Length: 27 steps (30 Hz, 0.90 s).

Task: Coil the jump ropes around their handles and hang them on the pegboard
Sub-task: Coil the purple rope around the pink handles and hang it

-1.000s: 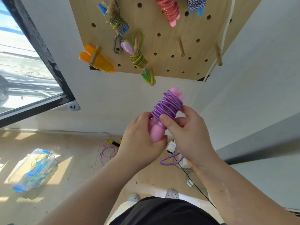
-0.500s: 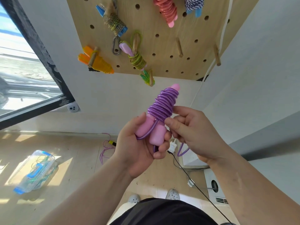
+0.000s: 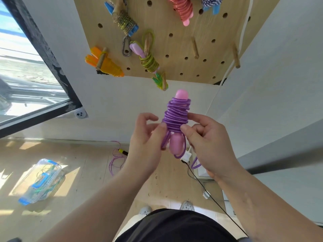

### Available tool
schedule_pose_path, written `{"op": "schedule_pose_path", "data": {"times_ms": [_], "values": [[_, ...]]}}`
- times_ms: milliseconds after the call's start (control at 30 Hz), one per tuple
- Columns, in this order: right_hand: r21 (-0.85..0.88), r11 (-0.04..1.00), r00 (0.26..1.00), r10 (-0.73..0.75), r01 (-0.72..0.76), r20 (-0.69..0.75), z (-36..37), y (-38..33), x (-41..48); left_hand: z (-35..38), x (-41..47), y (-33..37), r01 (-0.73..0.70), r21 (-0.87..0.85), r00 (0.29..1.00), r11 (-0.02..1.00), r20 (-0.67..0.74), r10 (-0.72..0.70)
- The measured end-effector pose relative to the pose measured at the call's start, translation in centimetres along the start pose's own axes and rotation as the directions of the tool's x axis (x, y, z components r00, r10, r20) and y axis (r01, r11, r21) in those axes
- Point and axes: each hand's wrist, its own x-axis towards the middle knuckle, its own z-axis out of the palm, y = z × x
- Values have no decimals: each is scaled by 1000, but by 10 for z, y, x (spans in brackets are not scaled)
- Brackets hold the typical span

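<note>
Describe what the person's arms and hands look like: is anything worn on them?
Both forearms are bare, with no sleeves in view. The left hand and the right hand have no gloves, and no rings, watch or bracelet can be seen.

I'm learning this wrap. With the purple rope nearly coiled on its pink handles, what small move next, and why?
Probably tuck the slack loop into the purple rope coil: it dangles below the right hand, so hanging it now risks unravelling.

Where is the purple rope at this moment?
Head view, centre: the purple rope, coiled round its pink handles, is held between the left hand and the right hand, just below the pegboard's lower edge.
</note>
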Motion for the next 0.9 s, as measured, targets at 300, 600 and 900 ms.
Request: {"op": "schedule_pose_path", "data": {"times_ms": [300, 600, 900], "values": [[-30, 999, 1000, 21, -21, 12, 5, -8, -1, 1, -5, -12, -252, 468, 966, 847, 66, 251], [103, 993, 991, 52, -65, 124, -17, -11, -5, -1, -6, -3, 240, -369, 961, 898, 218, -167], [222, 946, 971, 224, -238, 86, -5, 15, -19, -13, 6, 8, 333, -582, 893, 742, 446, -51]]}}
